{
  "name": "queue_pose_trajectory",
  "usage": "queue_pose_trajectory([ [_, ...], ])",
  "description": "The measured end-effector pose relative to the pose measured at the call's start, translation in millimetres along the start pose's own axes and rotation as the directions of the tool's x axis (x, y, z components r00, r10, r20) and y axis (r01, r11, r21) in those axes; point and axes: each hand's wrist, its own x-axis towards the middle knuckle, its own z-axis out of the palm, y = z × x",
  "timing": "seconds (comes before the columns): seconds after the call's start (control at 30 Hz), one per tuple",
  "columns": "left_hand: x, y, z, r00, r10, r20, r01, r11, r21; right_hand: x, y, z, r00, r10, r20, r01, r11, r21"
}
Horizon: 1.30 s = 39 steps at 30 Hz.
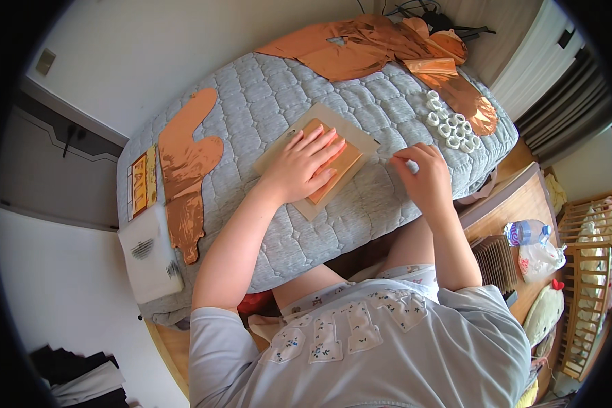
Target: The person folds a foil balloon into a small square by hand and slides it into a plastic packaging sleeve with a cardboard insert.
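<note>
Two bare hands work on a grey quilted pad (pixel 272 102). The left hand (pixel 299 166) lies flat, fingers spread and gripping nothing, pressing a copper foil sheet (pixel 340 170) on a tan backing board (pixel 347 129). Just right of it, the right hand (pixel 421 177) pinches something too small to tell. Beyond that hand sits a cluster of small white rings (pixel 449 126); farther still lie crumpled copper foil scraps (pixel 360 41).

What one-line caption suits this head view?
Left hand flat on copper sheet; right hand pinching beside white rings.
</note>
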Motion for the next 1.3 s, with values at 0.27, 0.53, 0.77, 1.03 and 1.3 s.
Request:
queue_pose_trajectory([
  [0.27, 1.6, 0.4, -1.2, 1.0, 0.005, 0.006, -0.005, 1.0, 0.022, 4.2, -11.0, 22.3, 0.993, -0.066, -0.097, 0.061, 0.997, -0.05],
  [0.53, 1.1, 1.9, -0.6, 1.0, -0.016, 0.004, 0.016, 1.0, 0.013, 5.9, -21.6, 37.1, 0.992, -0.104, -0.073, 0.105, 0.994, 0.008],
  [0.77, 1.2, 0.7, 0.2, 1.0, -0.001, 0.008, 0.0, 0.999, 0.037, -1.5, -20.7, 38.5, 0.998, -0.026, -0.056, 0.026, 1.0, 0.001],
  [1.03, 1.8, 2.3, -1.2, 1.0, -0.024, 0.009, 0.024, 0.999, 0.028, 8.5, -32.0, 51.9, 0.986, 0.09, -0.137, -0.101, 0.992, -0.076],
  [1.3, 0.7, 3.9, 0.6, 0.999, -0.042, 0.003, 0.041, 0.999, 0.028, -9.5, -43.5, 46.2, 0.999, 0.032, 0.024, -0.031, 0.999, -0.031],
])
